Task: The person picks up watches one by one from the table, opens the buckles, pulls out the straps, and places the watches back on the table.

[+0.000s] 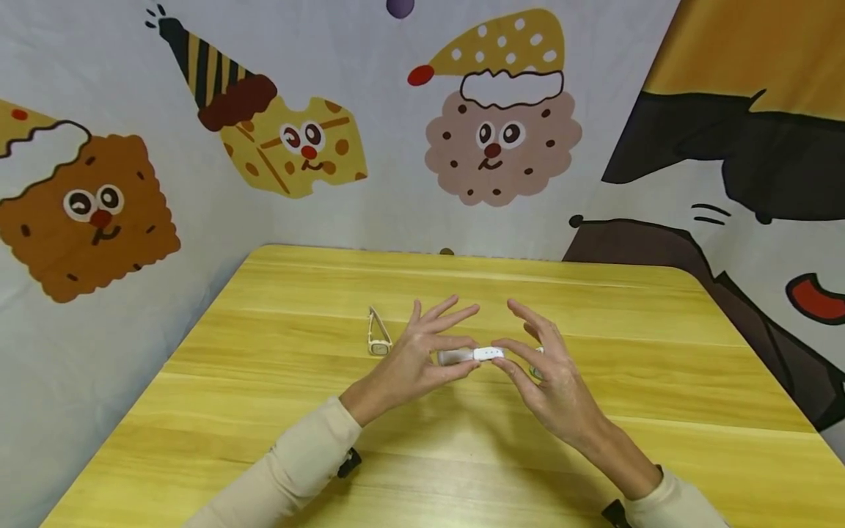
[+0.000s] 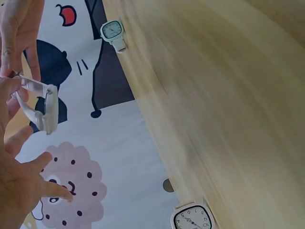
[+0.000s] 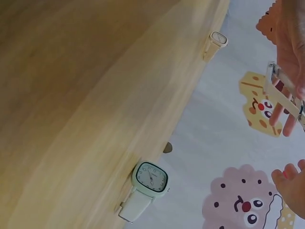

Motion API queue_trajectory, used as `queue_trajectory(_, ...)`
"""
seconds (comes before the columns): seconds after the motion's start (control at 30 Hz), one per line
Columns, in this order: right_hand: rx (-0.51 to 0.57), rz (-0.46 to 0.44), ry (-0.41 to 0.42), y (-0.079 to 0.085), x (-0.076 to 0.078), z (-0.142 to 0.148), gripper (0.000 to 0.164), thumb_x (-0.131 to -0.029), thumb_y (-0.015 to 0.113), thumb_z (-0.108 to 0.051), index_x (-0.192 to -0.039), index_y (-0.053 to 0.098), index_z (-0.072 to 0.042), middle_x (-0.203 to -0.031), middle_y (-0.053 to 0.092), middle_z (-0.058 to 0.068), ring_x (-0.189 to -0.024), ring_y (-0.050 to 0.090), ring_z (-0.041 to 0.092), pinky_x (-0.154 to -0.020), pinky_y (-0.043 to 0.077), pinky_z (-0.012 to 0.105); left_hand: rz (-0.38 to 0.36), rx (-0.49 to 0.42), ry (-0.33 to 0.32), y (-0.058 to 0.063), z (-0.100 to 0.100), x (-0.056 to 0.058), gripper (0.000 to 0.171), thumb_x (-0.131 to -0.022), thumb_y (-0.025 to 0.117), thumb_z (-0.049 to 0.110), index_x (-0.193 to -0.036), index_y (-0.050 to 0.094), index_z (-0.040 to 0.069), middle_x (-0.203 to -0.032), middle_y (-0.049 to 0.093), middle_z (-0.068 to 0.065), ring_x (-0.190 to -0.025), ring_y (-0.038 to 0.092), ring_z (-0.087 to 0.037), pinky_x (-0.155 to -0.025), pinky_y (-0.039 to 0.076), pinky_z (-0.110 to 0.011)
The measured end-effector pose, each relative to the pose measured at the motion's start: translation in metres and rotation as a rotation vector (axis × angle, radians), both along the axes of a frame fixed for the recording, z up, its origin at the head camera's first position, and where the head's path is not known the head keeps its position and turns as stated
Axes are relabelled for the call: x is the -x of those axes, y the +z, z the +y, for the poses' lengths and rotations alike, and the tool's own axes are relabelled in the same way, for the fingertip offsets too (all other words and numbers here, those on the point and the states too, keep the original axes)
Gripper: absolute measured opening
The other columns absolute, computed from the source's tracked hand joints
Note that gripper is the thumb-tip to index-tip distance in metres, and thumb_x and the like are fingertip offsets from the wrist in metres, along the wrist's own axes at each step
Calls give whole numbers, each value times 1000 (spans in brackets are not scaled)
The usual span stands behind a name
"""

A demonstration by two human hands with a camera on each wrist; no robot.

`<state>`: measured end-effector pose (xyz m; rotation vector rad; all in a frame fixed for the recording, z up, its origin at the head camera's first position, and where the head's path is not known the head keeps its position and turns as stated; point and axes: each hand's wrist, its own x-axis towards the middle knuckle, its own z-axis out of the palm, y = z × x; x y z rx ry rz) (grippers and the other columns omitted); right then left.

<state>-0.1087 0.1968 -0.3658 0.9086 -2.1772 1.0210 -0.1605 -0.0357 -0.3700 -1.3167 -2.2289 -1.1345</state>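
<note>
A white wristwatch (image 1: 488, 353) is held up over the table between both hands, its strap closed into a loop in the left wrist view (image 2: 51, 112). The left hand (image 1: 416, 357) pinches the strap between thumb and index finger, with its other fingers spread. From the other side, the right hand (image 1: 553, 381) pinches the strap's end with thumb and index finger. The dial faces away from the head view. Behind the right hand, partly hidden, lies a pale green watch (image 3: 151, 179). A cream watch (image 1: 379, 347) stands on the table left of the left hand.
The wooden table (image 1: 264, 418) reaches back to a wall cloth (image 1: 396, 213) printed with cartoon biscuits and cheese. Dark straps show at both sleeve cuffs, one beside the left sleeve (image 1: 284, 462).
</note>
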Motion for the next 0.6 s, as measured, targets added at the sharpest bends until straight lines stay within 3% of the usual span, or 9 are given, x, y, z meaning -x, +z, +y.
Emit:
queue_trajectory(0.17, 21, -20, 17, -4, -4, -1, 21, -98, 69, -11, -113, 72, 3, -145, 50, 19, -129, 51, 37, -108, 43, 31, -13, 0, -12, -1, -3, -2, 17, -89, 82, 16, -104, 80, 8, -149, 52, -10, -147, 30, -29, -108, 12, -77)
queue_trajectory(0.27, 23, -55, 12, -5, -8, -2, 23, -102, 63, -15, -116, 69, 2, -129, 62, 14, -112, 63, 29, -96, 50, 23, -20, 2, -21, -1, -5, -3, 17, -89, 82, 15, -104, 79, 8, -147, 54, -9, -147, 32, -27, -110, 13, -72)
queue_trajectory(0.37, 42, -56, 6, -5, -8, -2, 18, -99, 64, -1, -117, 67, 3, -110, 70, 10, -92, 69, 21, -82, 55, 20, -38, -8, -32, -2, -7, -2, 17, -90, 81, 14, -105, 78, 7, -142, 58, -8, -143, 38, -23, -116, 20, -61)
queue_trajectory(0.5, 102, -62, 38, -4, -6, -3, 39, -83, 67, 25, -116, 66, 5, -100, 72, 12, -79, 71, 21, -70, 59, 25, -40, -29, -44, -3, -9, -1, 16, -90, 81, 14, -104, 78, 7, -132, 64, -5, -131, 49, -19, -112, 39, -42)
queue_trajectory(0.6, 132, -72, 59, -4, -5, -4, 45, -81, 65, 29, -119, 66, 5, -99, 72, 13, -78, 72, 22, -68, 60, 27, -21, -32, -42, -2, -8, 0, 17, -90, 81, 14, -105, 78, 7, -123, 66, -3, -121, 53, -17, -101, 48, -34)
